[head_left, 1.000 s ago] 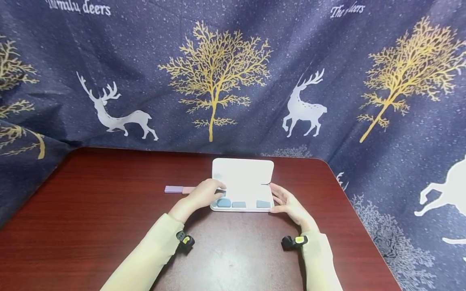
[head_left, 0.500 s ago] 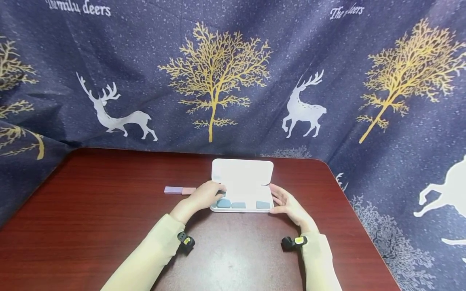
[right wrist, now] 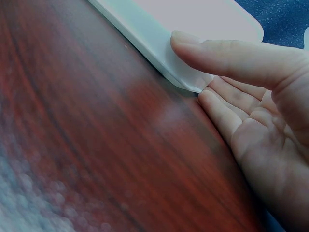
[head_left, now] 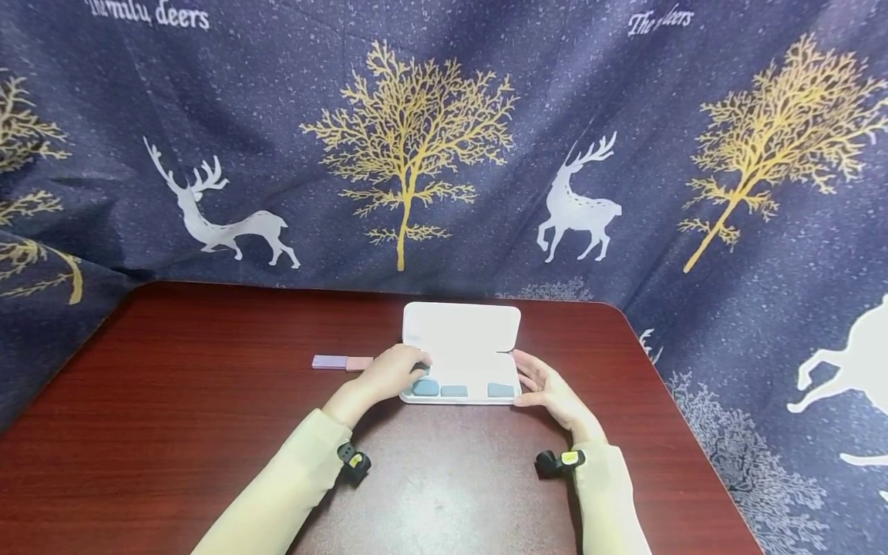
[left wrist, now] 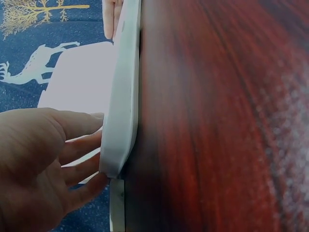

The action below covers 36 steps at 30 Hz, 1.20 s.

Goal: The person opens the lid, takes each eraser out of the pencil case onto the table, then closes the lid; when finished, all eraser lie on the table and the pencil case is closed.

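A white hinged case lies near the table's far side with its lid raised. Blue-grey flat pieces sit along its front edge: a rounded one at left, one beside it, and another at right. My left hand reaches over the case's left end, thumb and fingers around a dark grey-blue patch inside. Whether it pinches anything is hidden, also in the left wrist view. My right hand holds the right end, its thumb over the front corner and the other fingers along the side.
A flat lilac and pink strip lies left of the case, partly behind my left hand. The reddish-brown table ends at a dark blue cloth printed with deer and trees.
Almost nothing differs. Both hands and the case keep their places; the left fingers shift very slightly at the case's left end.
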Each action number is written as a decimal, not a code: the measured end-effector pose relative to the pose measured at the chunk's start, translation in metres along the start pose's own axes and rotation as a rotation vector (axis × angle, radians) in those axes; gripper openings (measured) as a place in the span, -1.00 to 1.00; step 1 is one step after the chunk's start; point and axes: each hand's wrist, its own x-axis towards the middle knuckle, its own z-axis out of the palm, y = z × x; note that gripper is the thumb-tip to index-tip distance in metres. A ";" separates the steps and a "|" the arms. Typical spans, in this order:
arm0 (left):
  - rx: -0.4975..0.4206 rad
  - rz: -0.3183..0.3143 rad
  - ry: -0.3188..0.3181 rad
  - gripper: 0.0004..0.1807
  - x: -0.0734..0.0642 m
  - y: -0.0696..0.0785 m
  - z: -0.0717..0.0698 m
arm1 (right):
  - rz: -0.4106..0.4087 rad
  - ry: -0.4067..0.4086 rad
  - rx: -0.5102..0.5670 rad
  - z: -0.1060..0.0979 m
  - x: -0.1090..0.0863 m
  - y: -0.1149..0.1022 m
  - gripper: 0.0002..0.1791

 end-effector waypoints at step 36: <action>-0.035 -0.086 0.028 -0.80 0.003 0.000 -0.001 | -0.002 0.000 0.011 -0.001 -0.001 0.000 0.03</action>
